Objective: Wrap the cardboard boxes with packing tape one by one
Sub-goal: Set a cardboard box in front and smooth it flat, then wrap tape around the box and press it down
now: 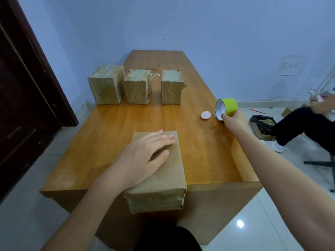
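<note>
A long wooden bench runs away from the viewer toward a pale blue wall, with a dark door at the left. At the bench's near edge lies a cardboard box, its near end hanging slightly over the edge. The left hand rests flat on the box top, fingers straight and together, thumb apart. Further back three more cardboard boxes stand in a row: a left box, a middle box just beside it, and a right box a little apart; all seem to carry clear tape, though the sheen is faint. Near the bench's right edge the right hand grips a roll of yellow-green tape, thumb on the rim of its white core, the roll tilted on the bench. Just left of the roll lies a small pink round object. A seated person is at the far right.
</note>
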Action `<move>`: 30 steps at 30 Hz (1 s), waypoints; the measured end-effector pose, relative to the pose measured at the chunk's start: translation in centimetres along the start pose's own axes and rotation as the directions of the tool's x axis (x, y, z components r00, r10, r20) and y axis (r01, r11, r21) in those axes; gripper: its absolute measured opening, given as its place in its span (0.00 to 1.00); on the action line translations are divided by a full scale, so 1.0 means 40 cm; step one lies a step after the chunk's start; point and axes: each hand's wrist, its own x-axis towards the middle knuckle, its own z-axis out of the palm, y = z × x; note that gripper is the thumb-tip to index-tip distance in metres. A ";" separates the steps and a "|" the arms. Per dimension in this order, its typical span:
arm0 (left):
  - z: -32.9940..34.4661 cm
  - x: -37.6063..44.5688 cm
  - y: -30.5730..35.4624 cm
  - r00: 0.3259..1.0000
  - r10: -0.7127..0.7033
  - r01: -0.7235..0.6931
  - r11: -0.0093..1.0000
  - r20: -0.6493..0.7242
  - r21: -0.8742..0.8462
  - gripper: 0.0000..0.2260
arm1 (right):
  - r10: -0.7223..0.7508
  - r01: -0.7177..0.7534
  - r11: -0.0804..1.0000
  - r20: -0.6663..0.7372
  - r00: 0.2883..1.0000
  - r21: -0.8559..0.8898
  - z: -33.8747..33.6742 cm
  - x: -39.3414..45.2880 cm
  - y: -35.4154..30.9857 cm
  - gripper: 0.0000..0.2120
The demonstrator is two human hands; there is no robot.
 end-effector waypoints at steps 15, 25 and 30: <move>0.007 0.001 -0.009 1.000 0.020 -0.020 1.000 -0.002 -0.004 0.17 | 0.189 -0.014 0.787 -0.219 0.957 0.617 0.060 0.032 0.007 0.10; -0.002 0.011 -0.007 0.998 -0.009 0.016 0.994 0.066 -0.108 0.17 | -0.232 -0.152 0.406 0.263 0.937 0.901 -0.057 -0.147 -0.190 0.10; -0.034 0.026 -0.012 0.987 -0.110 0.144 0.918 0.113 -0.370 0.14 | -0.387 -0.281 0.364 0.418 0.822 0.888 -0.041 -0.295 -0.167 0.13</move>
